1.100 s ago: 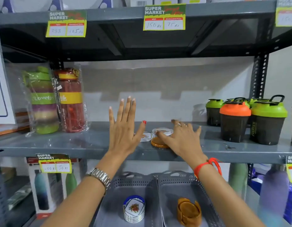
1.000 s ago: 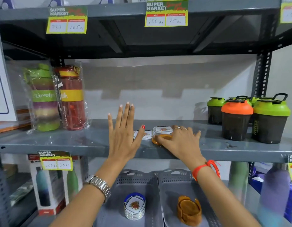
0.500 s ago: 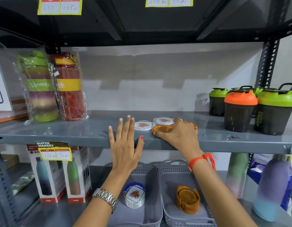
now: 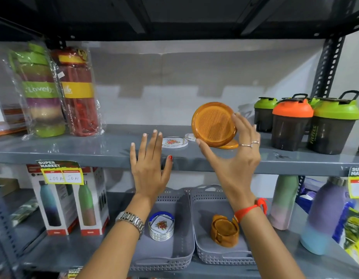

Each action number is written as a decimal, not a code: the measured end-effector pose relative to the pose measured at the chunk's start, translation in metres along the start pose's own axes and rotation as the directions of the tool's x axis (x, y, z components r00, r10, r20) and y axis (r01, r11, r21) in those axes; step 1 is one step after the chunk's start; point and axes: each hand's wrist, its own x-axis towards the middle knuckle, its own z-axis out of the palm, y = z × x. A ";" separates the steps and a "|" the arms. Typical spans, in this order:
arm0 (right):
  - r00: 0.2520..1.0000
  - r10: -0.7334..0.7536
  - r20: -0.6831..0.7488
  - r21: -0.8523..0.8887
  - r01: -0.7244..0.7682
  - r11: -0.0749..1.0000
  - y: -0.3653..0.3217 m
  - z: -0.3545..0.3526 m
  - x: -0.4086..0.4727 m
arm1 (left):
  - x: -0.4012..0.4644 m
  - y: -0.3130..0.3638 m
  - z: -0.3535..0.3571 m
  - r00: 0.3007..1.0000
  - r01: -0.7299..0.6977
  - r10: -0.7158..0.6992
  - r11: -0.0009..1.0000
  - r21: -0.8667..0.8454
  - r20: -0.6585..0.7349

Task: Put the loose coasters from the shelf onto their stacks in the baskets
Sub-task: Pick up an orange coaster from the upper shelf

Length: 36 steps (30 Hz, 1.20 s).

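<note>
Lifted off the shelf (image 4: 74, 150) now: right hand (image 4: 234, 158) pinches an amber coaster (image 4: 213, 123) mid-frame, tilted for carrying to the lower-right basket (image 4: 224, 256); left hand (image 4: 150, 170) flat, empty.

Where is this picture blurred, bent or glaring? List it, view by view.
Head view: wide-angle bending bows the shelf edge and tilts the perforated upright. Motion blur softens the corners, worst at the yellow packet on the right. Glare streaks the plastic wrap on the bottles at left. Soft stepped shadows lie across the back wall. The right hand and its amber coaster are fairly sharp.
</note>
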 end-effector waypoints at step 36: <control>0.421 0.802 0.424 -0.721 -0.380 0.580 0.173 0.003 -0.182 | -0.006 -0.006 0.024 0.966 -0.054 0.073 0.995 0.080 -0.250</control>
